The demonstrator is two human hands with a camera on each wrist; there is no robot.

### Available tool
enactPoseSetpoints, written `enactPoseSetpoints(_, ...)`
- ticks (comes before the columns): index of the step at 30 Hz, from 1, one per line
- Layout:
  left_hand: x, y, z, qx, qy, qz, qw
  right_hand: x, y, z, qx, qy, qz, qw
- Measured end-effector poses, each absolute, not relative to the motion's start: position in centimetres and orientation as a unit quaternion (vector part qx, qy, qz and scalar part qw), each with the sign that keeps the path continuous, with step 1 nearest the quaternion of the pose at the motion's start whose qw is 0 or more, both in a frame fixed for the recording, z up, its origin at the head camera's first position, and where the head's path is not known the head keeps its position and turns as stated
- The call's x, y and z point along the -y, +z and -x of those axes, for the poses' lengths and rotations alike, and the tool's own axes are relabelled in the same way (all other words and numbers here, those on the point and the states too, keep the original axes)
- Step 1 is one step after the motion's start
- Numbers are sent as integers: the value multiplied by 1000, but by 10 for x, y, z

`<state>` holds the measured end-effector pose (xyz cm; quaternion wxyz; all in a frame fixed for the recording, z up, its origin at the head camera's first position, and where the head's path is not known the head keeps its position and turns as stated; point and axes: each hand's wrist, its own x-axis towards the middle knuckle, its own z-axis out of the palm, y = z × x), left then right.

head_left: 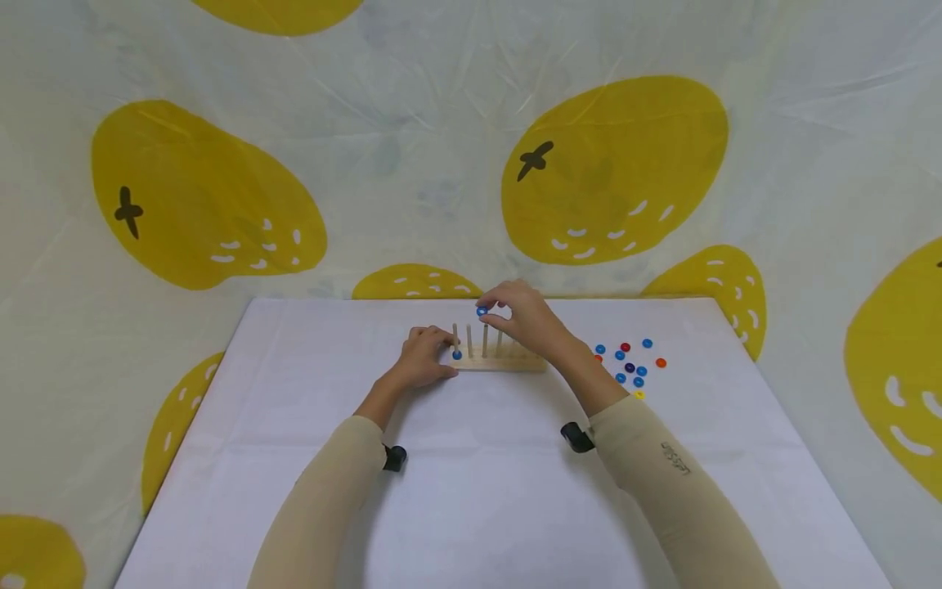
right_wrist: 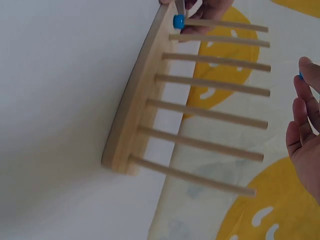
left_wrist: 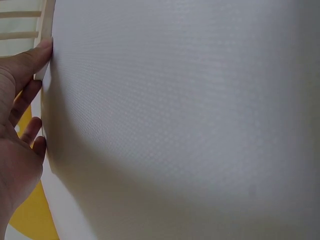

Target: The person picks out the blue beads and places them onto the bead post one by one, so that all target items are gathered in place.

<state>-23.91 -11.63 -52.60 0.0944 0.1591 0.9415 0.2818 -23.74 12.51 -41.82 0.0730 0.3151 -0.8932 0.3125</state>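
Seven wooden pegs (right_wrist: 216,61) stand in a row on the wooden rack (head_left: 493,366), which sits toward the far edge of the white table (head_left: 471,499), between your two hands. Your left hand (head_left: 423,358) grips the rack at its left end, thumb pressed to the near edge of the base and fingers reaching round behind it. One blue ring (right_wrist: 178,21) sits low on the end peg beside that hand; whether a second is stacked with it is hard to say from these angles. Your right hand (head_left: 526,317) is raised over the rack, its thumb and fingertip pinched together on another blue ring, the held ring (head_left: 482,311), just above the top of the third peg from the left. From the right wrist you see only a sliver of it between the fingers, apart from the peg tips. To the right of the rack lies a loose scatter of rings: several blue, a red ring (head_left: 625,347), an orange ring (head_left: 661,362), a dark purple ring (head_left: 629,368) and a yellow ring (head_left: 639,395) partly hidden by your forearm. You wear beige sleeves (head_left: 684,507), the right one marked with dark writing, and behind the table hangs a pale cloth (head_left: 412,188) printed with big yellow fruit.
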Motion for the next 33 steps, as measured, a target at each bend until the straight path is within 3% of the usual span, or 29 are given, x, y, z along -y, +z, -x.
enactPoseSetpoints(10,119,-531,241,-940,285,-165,87,-93,-427,241,894,303,-329,35)
enactPoseSetpoints(33,119,-524,238,-934,304,-161,96,-78,-437,247,911,254,-323,32)
